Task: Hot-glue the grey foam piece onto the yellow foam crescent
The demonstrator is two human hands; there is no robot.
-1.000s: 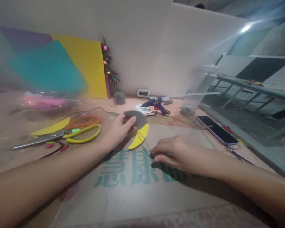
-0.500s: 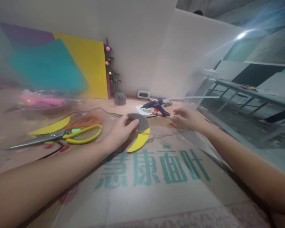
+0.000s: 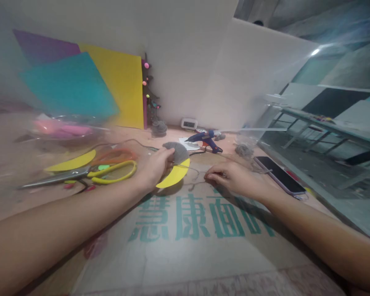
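Observation:
A yellow crescent [image 3: 174,174], its upper half wound with grey yarn [image 3: 176,151], is pinched between the thumb and fingers of my left hand [image 3: 158,166]. Loose grey strands curl below the wound part, above the printed sheet. To the right, my right hand [image 3: 230,176] has its thumb and fingertips pressed together at the end of a thin grey yarn strand [image 3: 200,183]. Beyond that hand lies a grey yarn ball [image 3: 244,150], from which a strand runs towards the wrist.
Scissors [image 3: 58,177] and another yellow crescent [image 3: 72,161] lie at the left. A blue glue gun [image 3: 205,137] lies behind the hands, before a small white clock [image 3: 189,123]. A phone [image 3: 280,174] is at the right edge. Coloured sheets [image 3: 70,88] lean on the wall.
My right hand has come left and nearer, its fingers now closed on the strand; phone and yarn ball show behind it. My left hand has tilted the crescent so its yellow tip points further left.

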